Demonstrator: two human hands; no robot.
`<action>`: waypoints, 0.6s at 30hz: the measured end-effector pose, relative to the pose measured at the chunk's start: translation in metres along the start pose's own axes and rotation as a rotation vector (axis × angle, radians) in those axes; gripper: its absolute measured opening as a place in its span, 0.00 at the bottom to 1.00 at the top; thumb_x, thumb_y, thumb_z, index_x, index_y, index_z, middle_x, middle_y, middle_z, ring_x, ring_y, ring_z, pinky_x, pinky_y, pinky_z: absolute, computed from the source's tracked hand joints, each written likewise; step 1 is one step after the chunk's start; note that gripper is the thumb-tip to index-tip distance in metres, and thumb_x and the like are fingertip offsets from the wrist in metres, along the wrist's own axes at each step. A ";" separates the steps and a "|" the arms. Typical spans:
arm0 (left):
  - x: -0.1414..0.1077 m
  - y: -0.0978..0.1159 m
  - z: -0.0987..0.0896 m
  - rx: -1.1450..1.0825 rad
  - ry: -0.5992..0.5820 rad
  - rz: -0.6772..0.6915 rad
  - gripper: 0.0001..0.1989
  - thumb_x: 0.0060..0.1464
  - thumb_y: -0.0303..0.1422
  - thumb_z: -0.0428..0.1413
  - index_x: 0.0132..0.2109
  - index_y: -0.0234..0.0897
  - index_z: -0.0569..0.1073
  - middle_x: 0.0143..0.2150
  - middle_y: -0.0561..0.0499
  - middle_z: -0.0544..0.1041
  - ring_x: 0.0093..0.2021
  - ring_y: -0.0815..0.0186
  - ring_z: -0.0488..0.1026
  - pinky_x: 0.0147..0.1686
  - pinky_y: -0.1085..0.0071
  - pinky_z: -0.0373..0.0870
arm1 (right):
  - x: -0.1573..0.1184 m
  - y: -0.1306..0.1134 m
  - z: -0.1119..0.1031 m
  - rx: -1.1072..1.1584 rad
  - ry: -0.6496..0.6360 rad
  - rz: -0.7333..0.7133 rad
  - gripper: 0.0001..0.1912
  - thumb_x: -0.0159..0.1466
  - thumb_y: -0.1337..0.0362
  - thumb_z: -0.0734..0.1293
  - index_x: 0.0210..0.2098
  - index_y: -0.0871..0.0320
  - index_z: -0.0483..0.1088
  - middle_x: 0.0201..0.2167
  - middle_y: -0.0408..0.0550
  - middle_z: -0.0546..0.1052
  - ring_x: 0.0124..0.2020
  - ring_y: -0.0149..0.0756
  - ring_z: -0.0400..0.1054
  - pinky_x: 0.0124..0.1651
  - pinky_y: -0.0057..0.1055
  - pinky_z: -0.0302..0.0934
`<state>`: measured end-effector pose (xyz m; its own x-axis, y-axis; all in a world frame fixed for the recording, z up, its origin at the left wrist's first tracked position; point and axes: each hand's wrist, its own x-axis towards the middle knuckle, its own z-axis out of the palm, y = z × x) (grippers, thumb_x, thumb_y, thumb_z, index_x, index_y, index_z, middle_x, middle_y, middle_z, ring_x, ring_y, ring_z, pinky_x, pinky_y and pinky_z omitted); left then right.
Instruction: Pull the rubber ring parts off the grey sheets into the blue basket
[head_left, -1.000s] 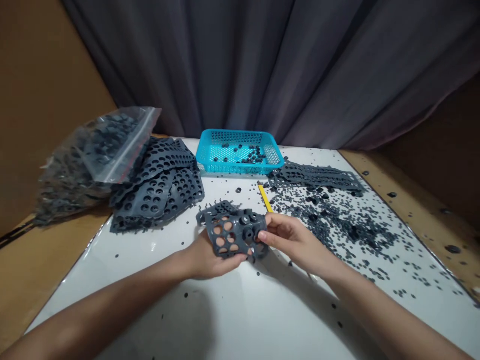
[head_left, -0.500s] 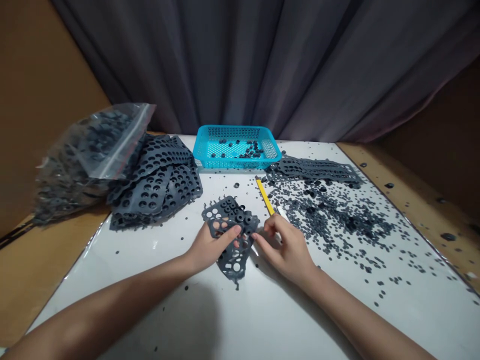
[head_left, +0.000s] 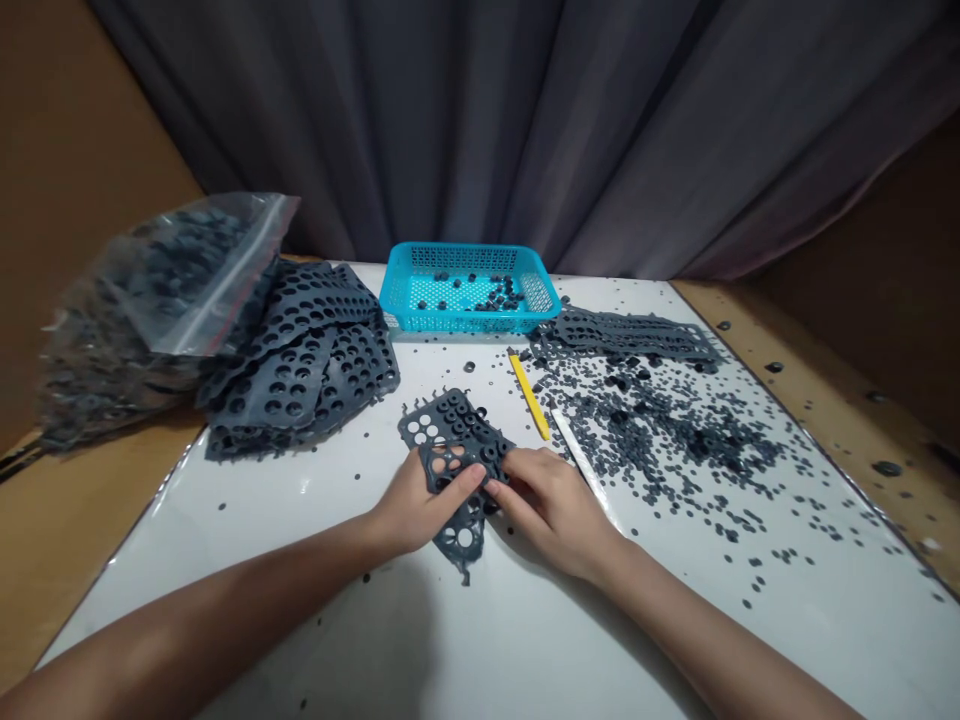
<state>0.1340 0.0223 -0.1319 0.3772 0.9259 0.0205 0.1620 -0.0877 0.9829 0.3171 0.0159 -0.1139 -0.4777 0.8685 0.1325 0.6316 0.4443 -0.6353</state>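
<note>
A dark grey perforated rubber sheet (head_left: 457,412) is held above the white table, some of its holes empty and others still filled with round rubber pieces. My left hand (head_left: 420,505) is closed on its left side, thumb on top and fingers showing through the holes beneath. My right hand (head_left: 551,505) grips the sheet's right edge, its thumb and fingers bent around it near my left thumb. Whether a single loose piece sits between the right fingertips is hidden.
Behind stands a blue basket (head_left: 469,322) with some black pieces. On the left are stacked perforated sheets (head_left: 300,370) and a clear bag (head_left: 165,290). To the right lie a yellow tool (head_left: 529,398), a white strip (head_left: 585,465), scattered black discs (head_left: 637,430) and emptied sheets (head_left: 637,335).
My right hand has moved left onto the sheet's edge, and its fingers now bend around it. The white strip shows more fully. The view has shifted slightly.
</note>
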 end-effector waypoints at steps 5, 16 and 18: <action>0.002 -0.005 -0.001 -0.101 -0.067 -0.048 0.16 0.59 0.39 0.48 0.27 0.34 0.65 0.28 0.53 0.67 0.31 0.70 0.65 0.35 0.73 0.63 | 0.004 0.003 -0.001 0.531 -0.145 0.095 0.18 0.64 0.58 0.58 0.21 0.59 0.58 0.19 0.40 0.57 0.23 0.27 0.52 0.28 0.27 0.46; 0.006 -0.014 -0.004 -0.546 -0.264 -0.289 0.20 0.50 0.46 0.56 0.24 0.33 0.65 0.24 0.52 0.66 0.27 0.70 0.63 0.34 0.69 0.62 | 0.008 0.020 0.027 1.573 -0.196 0.332 0.20 0.52 0.61 0.68 0.15 0.58 0.53 0.15 0.36 0.50 0.18 0.25 0.44 0.26 0.27 0.44; 0.006 -0.017 -0.004 -0.614 -0.273 -0.328 0.18 0.49 0.45 0.58 0.26 0.32 0.67 0.25 0.52 0.67 0.29 0.68 0.65 0.36 0.68 0.63 | 0.008 0.021 0.028 1.605 -0.219 0.327 0.19 0.53 0.61 0.67 0.15 0.58 0.52 0.15 0.36 0.49 0.18 0.25 0.45 0.26 0.27 0.45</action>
<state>0.1297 0.0306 -0.1473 0.6231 0.7381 -0.2588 -0.2030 0.4722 0.8578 0.3095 0.0264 -0.1472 -0.6191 0.7664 -0.1711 -0.4526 -0.5264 -0.7198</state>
